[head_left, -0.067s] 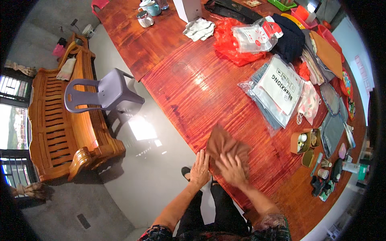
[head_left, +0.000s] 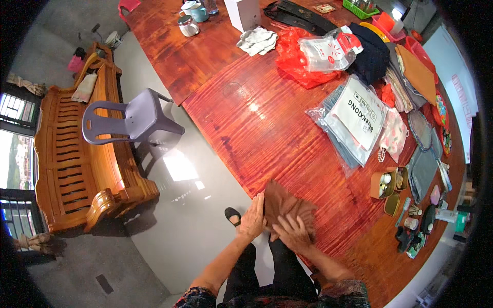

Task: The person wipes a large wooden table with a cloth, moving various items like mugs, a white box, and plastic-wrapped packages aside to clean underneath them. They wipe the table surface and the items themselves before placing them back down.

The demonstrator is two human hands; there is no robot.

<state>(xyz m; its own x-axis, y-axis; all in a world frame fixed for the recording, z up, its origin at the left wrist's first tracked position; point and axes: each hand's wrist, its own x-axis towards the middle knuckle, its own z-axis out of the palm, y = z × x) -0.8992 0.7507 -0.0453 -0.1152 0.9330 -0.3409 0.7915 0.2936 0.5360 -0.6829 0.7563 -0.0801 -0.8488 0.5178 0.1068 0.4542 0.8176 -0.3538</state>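
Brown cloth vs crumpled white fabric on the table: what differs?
Brown cloth lies mostly spread; white fabric is bunched up. Brown cloth is close in; white fabric is farther off, by the red bag. Right hand rests on the brown cloth; no hand touches the white fabric. Both lie wrinkled on the table.

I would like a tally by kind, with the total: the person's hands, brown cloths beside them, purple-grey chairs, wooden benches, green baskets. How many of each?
Hands: 2 (left hand, right hand)
Crumpled brown cloth: 1
Purple-grey plastic chair: 1
Slatted wooden bench: 1
Green basket: 1
Total: 6
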